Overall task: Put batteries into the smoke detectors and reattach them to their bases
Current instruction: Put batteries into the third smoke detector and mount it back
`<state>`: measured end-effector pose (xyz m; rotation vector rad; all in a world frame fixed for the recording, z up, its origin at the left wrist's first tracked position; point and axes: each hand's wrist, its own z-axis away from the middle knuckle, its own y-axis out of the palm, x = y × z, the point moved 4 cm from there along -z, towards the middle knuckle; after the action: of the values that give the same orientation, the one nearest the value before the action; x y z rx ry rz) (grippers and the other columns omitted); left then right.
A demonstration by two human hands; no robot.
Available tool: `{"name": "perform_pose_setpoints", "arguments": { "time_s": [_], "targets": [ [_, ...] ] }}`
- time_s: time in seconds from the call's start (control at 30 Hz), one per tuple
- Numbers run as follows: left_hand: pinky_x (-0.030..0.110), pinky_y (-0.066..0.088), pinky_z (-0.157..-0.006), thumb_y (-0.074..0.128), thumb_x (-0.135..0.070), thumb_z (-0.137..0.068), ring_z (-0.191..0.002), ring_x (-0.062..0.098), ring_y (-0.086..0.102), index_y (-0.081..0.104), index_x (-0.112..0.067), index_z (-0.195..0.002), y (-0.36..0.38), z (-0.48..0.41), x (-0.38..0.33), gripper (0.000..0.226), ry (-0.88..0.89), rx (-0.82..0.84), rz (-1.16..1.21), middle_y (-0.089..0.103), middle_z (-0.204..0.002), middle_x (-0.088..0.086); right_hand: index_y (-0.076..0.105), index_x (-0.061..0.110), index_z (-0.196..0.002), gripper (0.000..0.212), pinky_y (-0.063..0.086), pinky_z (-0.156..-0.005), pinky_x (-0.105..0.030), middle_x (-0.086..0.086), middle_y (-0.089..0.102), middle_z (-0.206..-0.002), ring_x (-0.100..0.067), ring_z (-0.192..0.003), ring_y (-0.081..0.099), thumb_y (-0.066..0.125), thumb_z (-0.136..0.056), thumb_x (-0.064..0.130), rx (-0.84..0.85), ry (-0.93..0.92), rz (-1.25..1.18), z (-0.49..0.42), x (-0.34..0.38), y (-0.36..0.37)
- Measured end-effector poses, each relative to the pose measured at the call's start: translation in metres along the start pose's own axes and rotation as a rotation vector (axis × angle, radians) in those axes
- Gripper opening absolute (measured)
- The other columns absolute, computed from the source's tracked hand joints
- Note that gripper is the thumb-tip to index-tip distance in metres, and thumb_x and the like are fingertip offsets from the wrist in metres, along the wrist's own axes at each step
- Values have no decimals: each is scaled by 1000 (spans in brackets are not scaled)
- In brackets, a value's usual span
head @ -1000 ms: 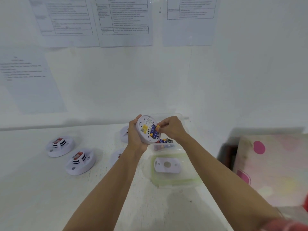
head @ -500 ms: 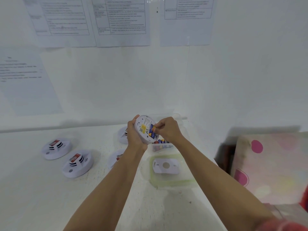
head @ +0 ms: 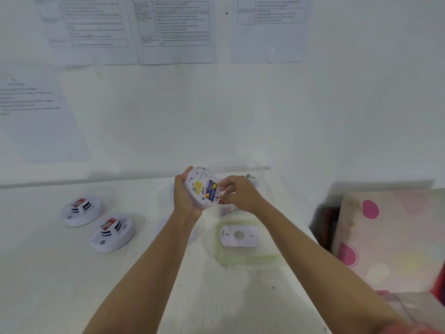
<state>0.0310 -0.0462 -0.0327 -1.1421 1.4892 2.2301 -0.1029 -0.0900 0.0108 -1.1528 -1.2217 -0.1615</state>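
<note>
Steadiness counts: with the left grip [head: 184, 201] clamped round the smoke detector [head: 198, 179], the right grip [head: 240, 194], its hold too blurred to tell, should seat the battery [head: 211, 187] squarely.

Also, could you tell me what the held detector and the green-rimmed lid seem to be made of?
The detector: most likely white moulded plastic, matte, with smooth even rim and printed stickers. The lid: probably clear plastic with a pale green seal; the table shows through it.

text log | wall sheets [head: 175, 30]: printed tables, too blurred to read | held smoke detector [head: 202, 186]: yellow-and-blue label, illegible | counter detectors [head: 113, 232]: red stickers, illegible
</note>
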Motion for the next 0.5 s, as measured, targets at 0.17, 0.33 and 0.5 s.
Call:
{"name": "perform_pose_setpoints", "arguments": {
  "time_s": [0.17,0.33,0.5],
  "targets": [
    [35,44,-78,38,-35,-92,-60,19,62,67,-24,-55,-2,24,6,49,-17,37,65,64,-68,1,71,-4,-97,23,47,-63,-14,-2,68,-79,-9,-69,59,68,-74,-3,271,60,207,11,0,-2],
    [35,42,-82,36,-30,-89,-80,19,52,50,-23,-82,-20,44,11,17,11,55,99,53,-89,1,63,2,-118,44,46,-95,-33,-9,62,-123,-25,-112,58,72,-78,18,449,137,632,36,-10,20],
    [37,43,-84,36,-32,-94,-81,21,58,70,-18,-76,-25,65,12,41,-27,62,74,70,-74,2,48,6,-134,58,40,-98,-29,-10,45,-140,-25,-126,46,70,-81,18,424,165,697,52,-24,30]
  ]
}}
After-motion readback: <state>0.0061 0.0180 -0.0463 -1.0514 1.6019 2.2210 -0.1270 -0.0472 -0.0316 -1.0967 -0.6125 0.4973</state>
